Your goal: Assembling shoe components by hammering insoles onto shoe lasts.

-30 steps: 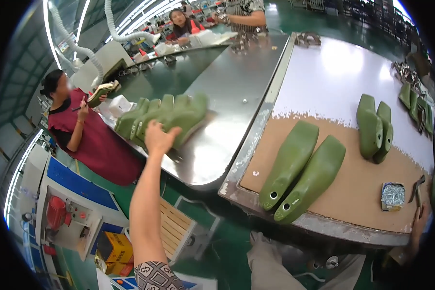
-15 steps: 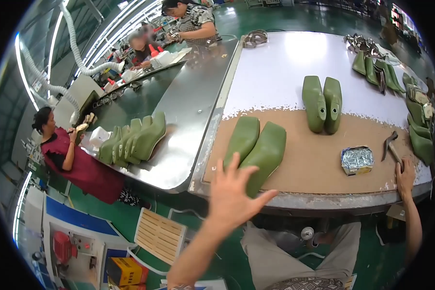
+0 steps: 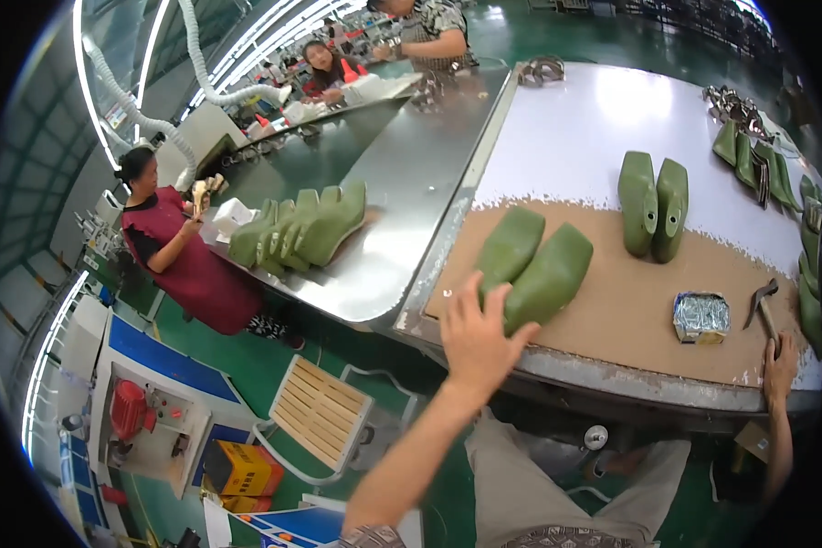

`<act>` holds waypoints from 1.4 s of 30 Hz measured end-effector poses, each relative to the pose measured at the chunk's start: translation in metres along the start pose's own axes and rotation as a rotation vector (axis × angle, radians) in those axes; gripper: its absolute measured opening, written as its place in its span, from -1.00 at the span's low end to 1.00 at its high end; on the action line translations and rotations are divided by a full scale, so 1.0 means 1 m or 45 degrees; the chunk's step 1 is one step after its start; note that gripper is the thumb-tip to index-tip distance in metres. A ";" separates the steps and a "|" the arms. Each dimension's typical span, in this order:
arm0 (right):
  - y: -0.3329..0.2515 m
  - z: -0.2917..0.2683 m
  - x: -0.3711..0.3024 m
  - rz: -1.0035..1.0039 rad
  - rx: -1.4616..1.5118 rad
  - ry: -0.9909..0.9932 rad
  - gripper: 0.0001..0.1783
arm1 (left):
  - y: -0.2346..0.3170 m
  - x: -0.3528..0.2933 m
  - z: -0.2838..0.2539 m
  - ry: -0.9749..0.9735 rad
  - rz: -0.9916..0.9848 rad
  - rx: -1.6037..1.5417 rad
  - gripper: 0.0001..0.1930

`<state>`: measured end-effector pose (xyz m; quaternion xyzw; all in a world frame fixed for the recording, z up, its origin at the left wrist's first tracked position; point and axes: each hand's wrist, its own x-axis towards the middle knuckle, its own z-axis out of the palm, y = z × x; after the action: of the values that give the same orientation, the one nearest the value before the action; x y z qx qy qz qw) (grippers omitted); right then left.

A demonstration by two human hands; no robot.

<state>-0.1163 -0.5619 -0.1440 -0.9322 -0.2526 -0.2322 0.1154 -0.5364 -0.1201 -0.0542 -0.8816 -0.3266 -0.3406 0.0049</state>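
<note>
Brown-and-white worktop (image 3: 626, 315) carries a small box (image 3: 701, 320) of metal pieces. Left of the box, a near pair of green shoe lasts (image 3: 553, 279) lies side by side; the left hand (image 3: 482, 340), fingers spread apart, is at their closer ends, contact not determinable. Beyond the box and to its left is a farther pair of lasts (image 3: 638, 203). Right of the box lies a hammer (image 3: 765, 315); the right hand (image 3: 780, 367) meets its handle end, firmness of grip not determinable.
</note>
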 end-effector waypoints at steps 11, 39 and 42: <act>-0.046 -0.043 -0.002 0.114 0.095 -0.069 -0.75 | -0.226 0.087 0.007 0.069 -0.408 0.299 -0.35; -0.071 -0.051 -0.002 0.004 0.163 -0.100 -0.49 | 0.283 0.131 0.146 -0.630 0.559 -1.017 -0.47; -0.065 -0.056 0.000 -0.052 0.214 -0.180 -0.43 | 0.355 0.179 0.203 -0.572 0.531 -0.972 -0.28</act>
<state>-0.1714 -0.5257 -0.0895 -0.9279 -0.2977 -0.1463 0.1704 -0.1100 -0.2493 -0.0262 -0.9187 0.0121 -0.2293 -0.3213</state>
